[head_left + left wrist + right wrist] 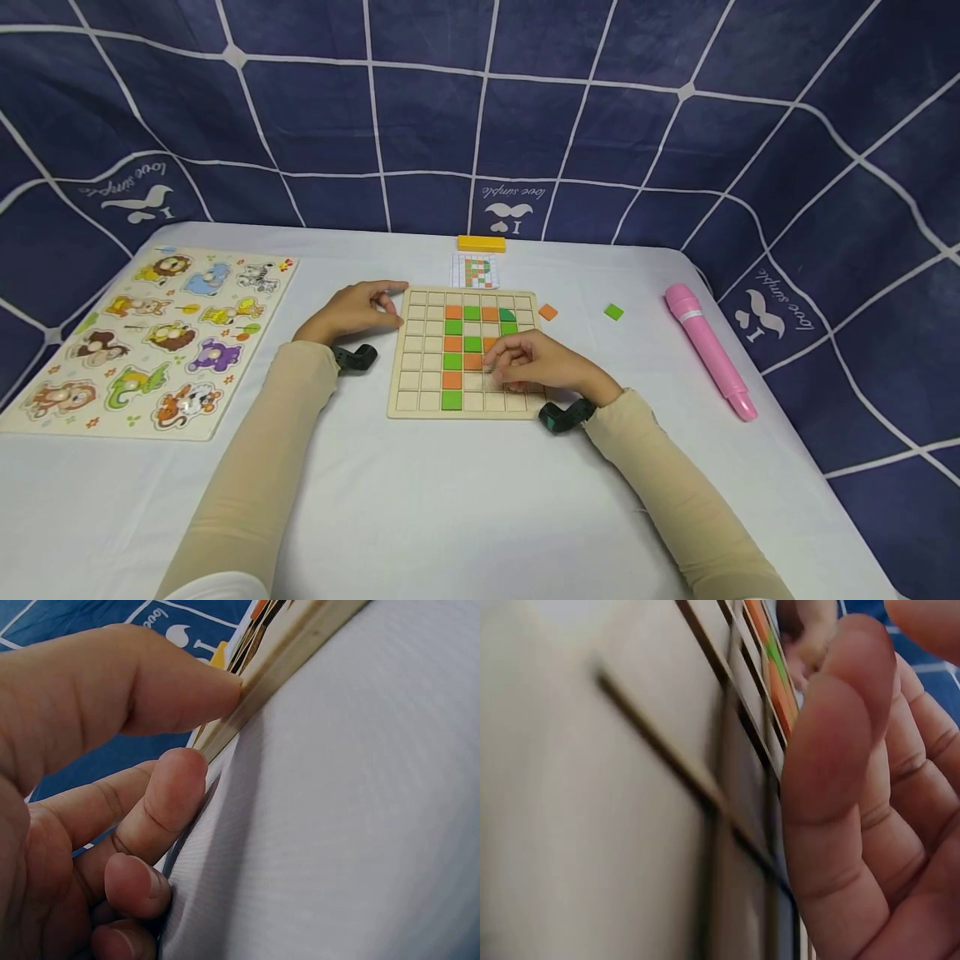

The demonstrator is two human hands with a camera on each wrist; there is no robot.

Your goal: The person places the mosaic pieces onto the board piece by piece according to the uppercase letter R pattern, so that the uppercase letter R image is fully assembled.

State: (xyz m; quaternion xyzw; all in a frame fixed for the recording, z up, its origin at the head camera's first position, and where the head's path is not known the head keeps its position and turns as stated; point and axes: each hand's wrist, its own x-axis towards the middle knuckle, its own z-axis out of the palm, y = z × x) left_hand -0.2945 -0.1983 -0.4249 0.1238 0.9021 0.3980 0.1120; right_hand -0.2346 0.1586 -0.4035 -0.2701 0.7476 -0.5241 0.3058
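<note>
A pale wooden grid board (408, 400) lies on the white table in the head view. Orange and green square tiles sit in its cells, with a dark green rounded piece (507, 316) near the upper right. My left hand (348, 312) rests along the board's left side, its thumb and forefinger touching the edge. Over the lower right part of the board is my right hand (543, 362), fingers loosely bent, hiding some cells; no tile shows between its fingers. Right of the board lie a loose orange tile (548, 312) and a loose green tile (613, 311).
Behind the board are a small pattern card (457, 273) and a yellow block (482, 243). An animal puzzle board (120, 421) lies at the left. A pink microphone-shaped toy (708, 350) is at the right. Dark blue cloth (427, 117) hangs around the table.
</note>
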